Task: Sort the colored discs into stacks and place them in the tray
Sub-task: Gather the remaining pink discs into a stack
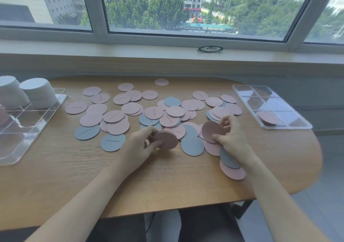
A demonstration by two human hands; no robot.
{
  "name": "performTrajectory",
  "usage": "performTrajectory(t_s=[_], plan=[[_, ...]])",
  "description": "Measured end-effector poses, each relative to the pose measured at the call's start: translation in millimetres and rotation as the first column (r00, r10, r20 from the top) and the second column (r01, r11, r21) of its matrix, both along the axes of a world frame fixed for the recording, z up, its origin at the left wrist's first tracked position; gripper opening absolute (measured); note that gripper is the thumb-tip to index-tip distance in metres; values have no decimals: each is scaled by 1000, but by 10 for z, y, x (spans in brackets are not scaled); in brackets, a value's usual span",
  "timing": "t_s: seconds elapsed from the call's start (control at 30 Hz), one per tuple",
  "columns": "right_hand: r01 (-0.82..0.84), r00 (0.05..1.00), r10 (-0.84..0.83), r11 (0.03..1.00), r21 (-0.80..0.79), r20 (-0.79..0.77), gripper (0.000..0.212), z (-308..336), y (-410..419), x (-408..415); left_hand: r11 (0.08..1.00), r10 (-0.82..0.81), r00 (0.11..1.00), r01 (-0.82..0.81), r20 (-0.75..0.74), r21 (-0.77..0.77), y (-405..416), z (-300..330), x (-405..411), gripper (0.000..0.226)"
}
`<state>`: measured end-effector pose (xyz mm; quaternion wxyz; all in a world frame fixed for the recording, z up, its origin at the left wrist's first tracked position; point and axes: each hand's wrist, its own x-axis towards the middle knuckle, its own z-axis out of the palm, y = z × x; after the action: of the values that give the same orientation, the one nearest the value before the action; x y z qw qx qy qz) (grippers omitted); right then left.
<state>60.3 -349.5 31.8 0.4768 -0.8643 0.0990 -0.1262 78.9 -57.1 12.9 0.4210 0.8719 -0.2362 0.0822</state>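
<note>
Pink discs gathered, mid-worktop.
Left hand [147, 144] gripped a pink stack [166, 140]; right hand [230, 137] fingers pinched one pink disc [212, 130]. Risk: loose grip fanning stack; tray [290, 126] far right.

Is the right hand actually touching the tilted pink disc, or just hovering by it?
Touching. In the head view the right hand pinches the tilted pink disc: its thumb lies across the disc's lower edge and its fingers curl behind the far rim.

We see two bare forearms, the left hand [144, 144] and right hand [231, 136] without rings or watches (no sleeves in view), and dark trousers [119, 228] below.
</note>
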Motion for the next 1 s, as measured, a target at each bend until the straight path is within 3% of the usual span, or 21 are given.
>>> performTrajectory(t_s=[0.17,0.4,0.53,0.67,0.8,1.0], plan=[[24,993,-44,984,177,112,40,21,9,2,1000,-7,1000,7,11,-8,9,-26,25,17],[-59,957,-7,973,221,288,33,176,207,47,1000,-7,1000,7,11,-30,18,-45,45,18],[-226,938,71,868,442,340,37,188,457,97,999,1,1000,-2,-14,-38,22,-37,39,17],[-297,945,142,755,585,296,33,56,726,76,998,31,999,-32,-13,-58,15,-50,60,20],[-298,949,168,749,592,266,36,-53,932,39,995,77,997,-78,-24,-56,28,-71,67,36],[-246,961,128,805,540,247,38,-73,983,44,998,-27,1000,26,-11,-56,29,-41,63,23]])
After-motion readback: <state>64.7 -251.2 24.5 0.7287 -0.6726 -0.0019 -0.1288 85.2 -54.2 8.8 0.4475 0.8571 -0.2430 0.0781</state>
